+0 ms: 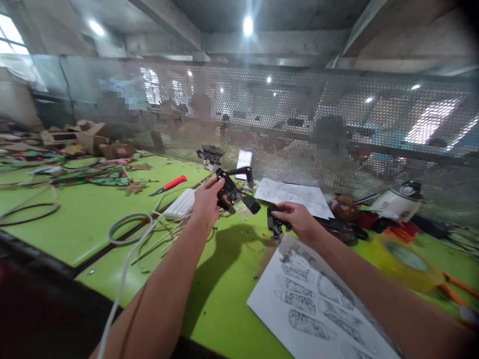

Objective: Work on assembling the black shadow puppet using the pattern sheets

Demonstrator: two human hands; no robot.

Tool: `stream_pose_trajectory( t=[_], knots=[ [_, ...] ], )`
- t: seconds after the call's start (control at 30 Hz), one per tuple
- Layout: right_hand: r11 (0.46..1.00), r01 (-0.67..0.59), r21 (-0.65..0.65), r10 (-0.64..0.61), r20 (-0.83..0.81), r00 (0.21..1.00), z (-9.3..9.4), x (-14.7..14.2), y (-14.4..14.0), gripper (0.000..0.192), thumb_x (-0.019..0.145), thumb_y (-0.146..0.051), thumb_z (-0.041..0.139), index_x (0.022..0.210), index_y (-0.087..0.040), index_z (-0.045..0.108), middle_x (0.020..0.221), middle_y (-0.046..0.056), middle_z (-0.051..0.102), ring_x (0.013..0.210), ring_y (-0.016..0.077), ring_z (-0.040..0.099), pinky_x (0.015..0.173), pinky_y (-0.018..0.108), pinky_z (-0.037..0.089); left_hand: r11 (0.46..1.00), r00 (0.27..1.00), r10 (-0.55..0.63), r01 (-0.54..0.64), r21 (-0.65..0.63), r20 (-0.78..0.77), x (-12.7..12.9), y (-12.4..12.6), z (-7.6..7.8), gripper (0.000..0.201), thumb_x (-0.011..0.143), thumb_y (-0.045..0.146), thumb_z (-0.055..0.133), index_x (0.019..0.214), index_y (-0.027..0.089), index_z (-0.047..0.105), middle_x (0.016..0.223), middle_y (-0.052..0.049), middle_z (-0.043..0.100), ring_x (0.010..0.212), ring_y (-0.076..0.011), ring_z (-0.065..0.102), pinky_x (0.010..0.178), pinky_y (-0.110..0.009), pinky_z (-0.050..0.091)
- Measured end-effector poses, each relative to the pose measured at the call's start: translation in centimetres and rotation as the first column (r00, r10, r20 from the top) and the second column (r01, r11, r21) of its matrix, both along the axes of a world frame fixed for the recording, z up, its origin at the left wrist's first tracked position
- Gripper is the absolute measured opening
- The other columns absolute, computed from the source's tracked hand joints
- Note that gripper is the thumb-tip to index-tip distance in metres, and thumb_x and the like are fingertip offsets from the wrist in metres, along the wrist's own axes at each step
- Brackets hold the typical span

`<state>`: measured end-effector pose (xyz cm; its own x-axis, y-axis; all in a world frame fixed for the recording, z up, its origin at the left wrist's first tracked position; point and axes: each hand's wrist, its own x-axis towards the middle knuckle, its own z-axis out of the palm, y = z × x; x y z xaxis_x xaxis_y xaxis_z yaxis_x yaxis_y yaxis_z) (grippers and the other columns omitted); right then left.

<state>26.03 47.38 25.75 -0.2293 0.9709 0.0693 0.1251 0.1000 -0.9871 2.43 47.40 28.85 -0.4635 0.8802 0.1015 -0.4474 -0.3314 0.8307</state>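
My left hand (208,202) is closed around a jointed flat puppet figure (230,189), mostly black with small gold-coloured fasteners at its joints. The puppet's grey patterned head (211,157) points up and away, and a black limb bends out to the right. Between the fingers of my right hand (294,217) is a separate black cut-out piece (275,222), held apart from the puppet. Below my right hand lies a white sheet with printed outlines of parts (314,299). A second drawing sheet (292,194) rests just beyond it.
A white power strip (180,203), its cable (129,264) and thin sticks (164,239) lie left of centre on the green table (224,279). Behind them is a red-handled knife (170,184). Yellow tape (407,259) and a white kettle (398,202) stand right. Perforated metal mesh (262,114) borders the back.
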Motion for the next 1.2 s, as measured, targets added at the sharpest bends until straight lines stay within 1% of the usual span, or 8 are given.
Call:
stream_pose_trajectory(
  t=[0.2, 0.33, 0.5, 0.8, 0.97, 1.07, 1.13, 1.2],
  knots=[
    [0.998, 0.000, -0.067, -0.014, -0.206, 0.978, 0.2, 2.0, -2.8, 0.037, 0.052, -0.034, 0.086, 0.082, -0.017, 0.073, 0.076, 0.002, 0.072, 0.065, 0.0145, 0.064, 0.069, 0.031, 0.050, 0.956, 0.962, -0.254, 0.234, -0.178, -0.098, 3.0, -0.2, -2.0, 0.024, 0.059, 0.019, 0.079, 0.080, 0.011, 0.069, 0.067, -0.004, 0.067, 0.048, -0.0094, 0.053, 0.044, -0.021, 0.041],
    [0.988, 0.004, -0.154, -0.043, -0.251, 0.967, 0.4, 2.9, -4.2, 0.041, 0.048, -0.028, 0.088, 0.084, -0.017, 0.074, 0.075, 0.002, 0.073, 0.063, 0.0135, 0.063, 0.067, 0.029, 0.049, 0.916, 0.931, -0.358, 0.335, -0.219, -0.075, 4.2, -0.5, -2.9, 0.020, 0.062, 0.018, 0.077, 0.078, 0.010, 0.069, 0.068, -0.007, 0.069, 0.056, -0.0146, 0.062, 0.053, -0.025, 0.050],
    [0.965, -0.052, -0.256, -0.003, -0.211, 0.978, 0.2, 3.5, -6.0, 0.039, 0.051, -0.031, 0.088, 0.083, -0.014, 0.073, 0.072, 0.003, 0.072, 0.062, 0.0130, 0.062, 0.064, 0.028, 0.047, 0.882, 0.896, -0.439, 0.416, -0.220, -0.067, 5.4, -1.4, -2.9, 0.022, 0.068, 0.017, 0.075, 0.089, 0.012, 0.067, 0.072, -0.008, 0.071, 0.062, -0.0189, 0.067, 0.057, -0.029, 0.055],
    [0.921, -0.165, -0.354, 0.065, -0.279, 0.958, -1.6, 2.7, -8.7, 0.032, 0.060, -0.033, 0.083, 0.082, -0.012, 0.071, 0.070, 0.003, 0.068, 0.053, 0.0094, 0.057, 0.051, 0.022, 0.042, 0.839, 0.848, -0.521, 0.489, -0.238, -0.096, 7.3, -2.7, -2.6, 0.018, 0.080, 0.014, 0.064, 0.098, 0.013, 0.059, 0.074, -0.010, 0.071, 0.057, -0.0218, 0.068, 0.052, -0.033, 0.056],
    [0.898, -0.220, -0.381, 0.103, -0.306, 0.947, -1.7, 2.7, -8.9, 0.040, 0.060, -0.033, 0.082, 0.093, -0.012, 0.070, 0.071, 0.003, 0.067, 0.051, 0.0122, 0.059, 0.052, 0.027, 0.049, 0.820, 0.834, -0.549, 0.525, -0.228, -0.056, 8.0, -3.2, -2.4, 0.014, 0.082, 0.016, 0.062, 0.095, 0.015, 0.057, 0.079, -0.011, 0.071, 0.060, -0.0221, 0.069, 0.054, -0.034, 0.057],
    [0.893, -0.218, -0.394, 0.115, -0.269, 0.956, -1.8, 2.8, -9.0, 0.036, 0.062, -0.036, 0.081, 0.085, -0.011, 0.070, 0.063, 0.003, 0.065, 0.047, 0.0124, 0.059, 0.049, 0.026, 0.047, 0.823, 0.832, -0.550, 0.528, -0.208, -0.067, 8.2, -3.2, -2.6, 0.016, 0.081, 0.018, 0.063, 0.095, 0.015, 0.057, 0.078, -0.010, 0.071, 0.061, -0.0220, 0.068, 0.057, -0.037, 0.057],
    [0.909, -0.201, -0.365, 0.111, -0.251, 0.961, -2.0, 2.8, -9.0, 0.035, 0.063, -0.038, 0.080, 0.080, -0.010, 0.069, 0.059, 0.001, 0.062, 0.045, 0.0111, 0.056, 0.047, 0.025, 0.045, 0.837, 0.835, -0.535, 0.503, -0.213, -0.131, 8.1, -2.8, -2.8, 0.017, 0.080, 0.021, 0.064, 0.095, 0.015, 0.059, 0.077, -0.009, 0.070, 0.061, -0.0204, 0.067, 0.057, -0.034, 0.055],
    [0.934, -0.161, -0.320, 0.086, -0.236, 0.968, -2.2, 2.7, -9.0, 0.035, 0.063, -0.040, 0.080, 0.078, -0.011, 0.068, 0.057, 0.000, 0.060, 0.045, 0.0096, 0.053, 0.046, 0.024, 0.044, 0.873, 0.830, -0.479, 0.417, -0.253, -0.285, 7.6, -2.2, -3.1, 0.017, 0.080, 0.027, 0.066, 0.092, 0.015, 0.063, 0.076, -0.008, 0.069, 0.058, -0.0182, 0.064, 0.053, -0.028, 0.049]
  ],
)
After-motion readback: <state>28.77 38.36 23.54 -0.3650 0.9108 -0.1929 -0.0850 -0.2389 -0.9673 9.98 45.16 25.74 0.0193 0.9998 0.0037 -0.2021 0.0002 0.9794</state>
